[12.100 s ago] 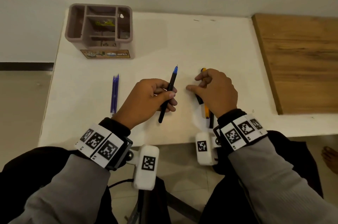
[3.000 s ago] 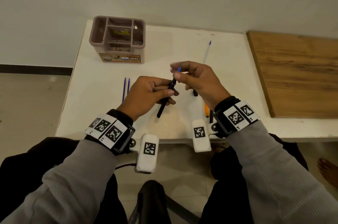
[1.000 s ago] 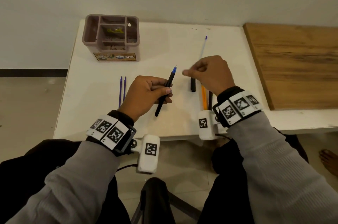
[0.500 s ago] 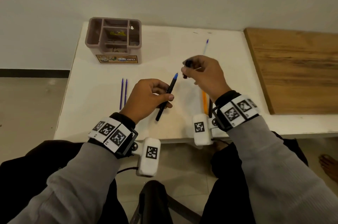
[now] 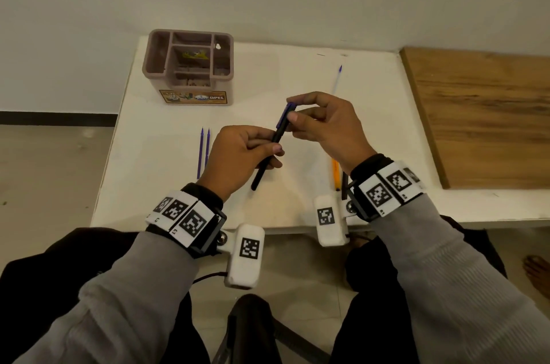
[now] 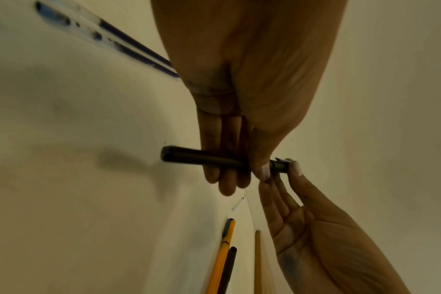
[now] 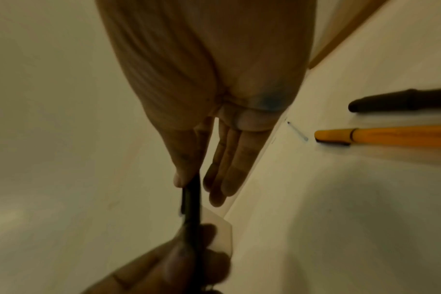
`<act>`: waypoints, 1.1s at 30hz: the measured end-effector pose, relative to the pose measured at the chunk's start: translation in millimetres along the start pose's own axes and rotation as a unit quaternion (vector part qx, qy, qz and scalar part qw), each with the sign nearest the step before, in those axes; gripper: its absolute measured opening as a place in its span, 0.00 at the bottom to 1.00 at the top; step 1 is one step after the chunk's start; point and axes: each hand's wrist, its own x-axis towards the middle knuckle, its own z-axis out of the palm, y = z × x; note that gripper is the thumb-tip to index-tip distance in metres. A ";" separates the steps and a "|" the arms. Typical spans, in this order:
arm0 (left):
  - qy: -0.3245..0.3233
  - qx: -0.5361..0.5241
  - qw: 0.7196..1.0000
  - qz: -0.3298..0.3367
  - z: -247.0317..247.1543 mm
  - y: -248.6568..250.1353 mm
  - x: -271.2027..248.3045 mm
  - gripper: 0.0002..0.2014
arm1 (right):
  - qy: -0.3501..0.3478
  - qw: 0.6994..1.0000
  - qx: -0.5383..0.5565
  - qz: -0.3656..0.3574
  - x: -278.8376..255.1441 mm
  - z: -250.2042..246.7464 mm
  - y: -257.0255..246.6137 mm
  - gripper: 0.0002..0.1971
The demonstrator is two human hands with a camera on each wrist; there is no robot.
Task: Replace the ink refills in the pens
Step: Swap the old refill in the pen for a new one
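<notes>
1. Organiser [image 5: 187, 66]: a mauve plastic box with rounded corners, divided into several compartments, standing at the far left of the desk [image 5: 268, 78]; a yellow-green item lies in the middle compartment, and the other contents are too small to identify. A printed label runs along its front.
2. Black pen [image 5: 269, 152]: a slender, matte cylinder held tilted above the desk. The left hand [image 5: 238, 158] has its fingers curled round the barrel; the grip of the right hand [image 5: 324, 125] pinches the dark cap [image 5: 286, 116] at the pen's upper end between thumb and forefinger, the remaining fingers extended.
3. Two blue refills [image 5: 203, 152]: thin rods lying parallel, just left of the left hand.
4. Clear refill [image 5: 337, 78]: a pale, blue-tipped tube lying farther back.
5. Orange pen [image 7: 390, 135] and a second black pen [image 7: 403, 102]: lying side by side beneath the right wrist.
6. Surface: smooth white desk against a plain pale wall; a wood-grain board [image 5: 482, 116] adjoins it on the right; tiled floor below.
</notes>
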 end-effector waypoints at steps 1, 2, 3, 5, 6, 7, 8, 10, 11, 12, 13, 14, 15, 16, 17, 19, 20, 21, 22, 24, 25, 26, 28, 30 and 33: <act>0.008 -0.008 1.000 0.000 0.5 0.2 0.1 0.14 | 0.017 1.000 -0.008 -0.018 -0.2 2.9 3.4 0.09; 0.018 -0.023 1.000 -0.005 0.6 0.8 0.5 0.18 | 0.043 0.998 -0.015 -0.040 -0.8 6.5 6.4 0.09; 0.029 -0.037 0.999 -0.008 -0.1 1.3 0.9 0.21 | 0.071 0.996 -0.016 -0.061 -1.4 11.3 9.0 0.09; 0.043 -0.049 0.998 -0.003 -0.2 3.0 0.9 0.25 | 0.103 0.990 -0.004 -0.092 -5.0 22.1 12.1 0.10; 0.045 -0.048 0.998 0.001 0.1 4.1 0.2 0.27 | 0.104 0.989 0.000 -0.102 -6.9 27.7 13.7 0.11; 0.046 -0.049 0.998 0.001 0.7 5.3 -1.4 0.28 | 0.095 0.989 -0.007 -0.109 -8.2 33.3 15.6 0.12; 0.042 -0.056 0.998 -0.002 1.5 6.9 -3.7 0.30 | 0.078 0.990 -0.024 -0.114 -9.5 37.9 17.3 0.14; 0.033 -0.075 0.997 -0.007 3.7 8.7 -6.7 0.35 | 0.034 0.993 -0.038 -0.110 -11.2 41.4 17.9 0.18; 0.031 -0.080 0.996 -0.004 4.3 8.8 -6.3 0.36 | 0.016 0.994 -0.023 -0.103 -11.4 40.1 15.4 0.20; 0.029 -0.081 0.996 0.001 4.5 9.0 -4.9 0.38 | 0.005 0.995 -0.006 -0.099 -10.8 37.5 11.6 0.21; 0.028 -0.083 0.996 0.007 4.1 8.4 -3.2 0.38 | 0.002 0.995 0.009 -0.098 -9.0 34.4 7.4 0.22; 0.028 -0.081 0.996 0.015 3.1 8.1 -1.8 0.37 | 0.008 0.995 0.019 -0.102 -6.6 32.2 1.8 0.22; 0.030 -0.076 0.996 0.025 1.7 7.2 -0.4 0.34 | 0.020 0.994 0.024 -0.108 -3.1 30.8 -3.9 0.22; 0.034 -0.062 0.997 0.032 0.1 6.8 0.6 0.30 | 0.036 0.992 0.024 -0.118 1.9 31.0 -10.7 0.21; 0.041 -0.038 0.998 0.035 -2.0 5.7 1.4 0.24 | 0.052 0.990 0.025 -0.130 8.4 32.9 -18.1 0.21; 0.059 0.014 0.998 0.020 -7.5 2.7 2.2 0.15 | 0.080 0.982 0.034 -0.169 24.1 39.8 -35.8 0.20; 0.066 0.034 0.997 0.007 -10.5 1.8 2.0 0.13 | 0.089 0.975 0.044 -0.199 33.4 45.4 -46.9 0.20; 0.073 0.047 0.996 -0.002 -13.5 0.1 2.0 0.10 | 0.091 0.967 0.056 -0.232 44.0 52.3 -59.0 0.21; 0.079 0.059 0.995 -0.005 -16.2 -1.2 1.8 0.08 | 0.089 0.959 0.066 -0.261 56.2 61.3 -70.8 0.21; 0.086 0.096 0.992 0.007 -21.2 -2.0 0.5 0.06 | 0.083 0.947 0.071 -0.301 83.4 85.8 -93.9 0.20; 0.089 0.107 0.990 0.015 -23.4 -2.4 1.2 0.08 | 0.082 0.945 0.066 -0.309 97.8 100.4 -104.2 0.20; 0.095 0.103 0.990 0.011 -25.7 -2.5 2.6 0.09 | 0.080 0.945 0.058 -0.310 111.6 115.7 -112.8 0.20; 0.119 0.064 0.991 -0.008 -31.6 -1.1 5.5 0.05 | 0.065 0.948 0.016 -0.312 133.4 144.1 -122.2 0.18; 0.139 0.050 0.989 -0.020 -36.8 -0.5 8.3 0.06 | 0.035 0.948 -0.067 -0.310 147.5 163.8 -119.9 0.18; 0.138 0.056 0.988 -0.039 -43.6 -2.0 11.8 0.07 | -0.006 0.948 -0.165 -0.272 159.7 175.1 -107.1 0.18</act>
